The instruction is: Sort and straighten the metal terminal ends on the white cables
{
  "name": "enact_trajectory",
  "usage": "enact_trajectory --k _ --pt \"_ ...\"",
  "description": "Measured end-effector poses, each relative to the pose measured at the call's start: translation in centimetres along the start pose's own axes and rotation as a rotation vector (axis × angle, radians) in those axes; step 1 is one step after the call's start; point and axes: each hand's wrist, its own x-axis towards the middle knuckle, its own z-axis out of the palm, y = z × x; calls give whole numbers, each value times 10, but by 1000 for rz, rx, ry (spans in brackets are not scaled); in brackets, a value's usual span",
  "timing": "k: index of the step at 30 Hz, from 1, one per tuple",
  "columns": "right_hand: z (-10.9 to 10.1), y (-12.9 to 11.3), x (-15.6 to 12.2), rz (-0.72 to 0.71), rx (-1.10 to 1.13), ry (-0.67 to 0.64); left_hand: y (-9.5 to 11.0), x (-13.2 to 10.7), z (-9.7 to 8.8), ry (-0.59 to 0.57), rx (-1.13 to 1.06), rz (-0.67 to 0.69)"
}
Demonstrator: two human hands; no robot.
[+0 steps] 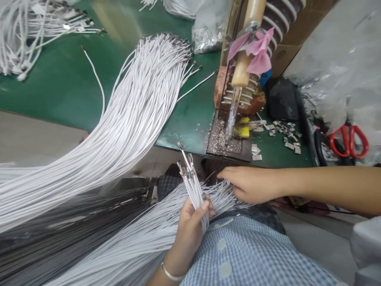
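My left hand (193, 222) is closed around a small bunch of white cables (195, 190), whose tips with small connectors point up and away from me. Over my lap lies a large spread of loose white cables (143, 238). To the right, my right hand (247, 182) reaches to the ends of those lap cables, fingers bent together and pointing left. Whether a cable end is pinched in its fingertips I cannot make out. Beyond both hands, a thick bundle of white cables (143, 95) lies across the green table (80, 95) and hangs over its edge.
A soldering iron (235, 107) with a wooden handle and pink cloth hangs tip-down over a dark, solder-speckled plate (217, 135). Small metal connectors (288, 135) lie scattered right of it. Red-handled scissors (348, 141) stand at the right. More cables (32, 35) lie at the far left.
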Motion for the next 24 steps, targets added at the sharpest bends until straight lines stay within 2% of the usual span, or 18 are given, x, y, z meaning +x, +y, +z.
enact_trajectory --k 3,7,10,12,16,20,24 --pt "13 9 -19 61 -4 41 -1 1 -1 -21 8 6" --pt "37 34 -44 113 -18 97 -3 1 -3 -33 1 0" --pt "50 55 -54 378 -114 228 -4 2 -5 -49 -5 -17" --pt "56 65 -55 489 -160 302 -5 3 -6 -58 -7 -24" --pt "67 73 -44 591 -194 376 -6 5 -6 -65 -5 -21" --pt "75 77 -32 622 -153 388 -6 4 -5 -61 1 -16" --pt "71 76 -34 592 -21 386 -5 3 -4 -44 -1 -22"
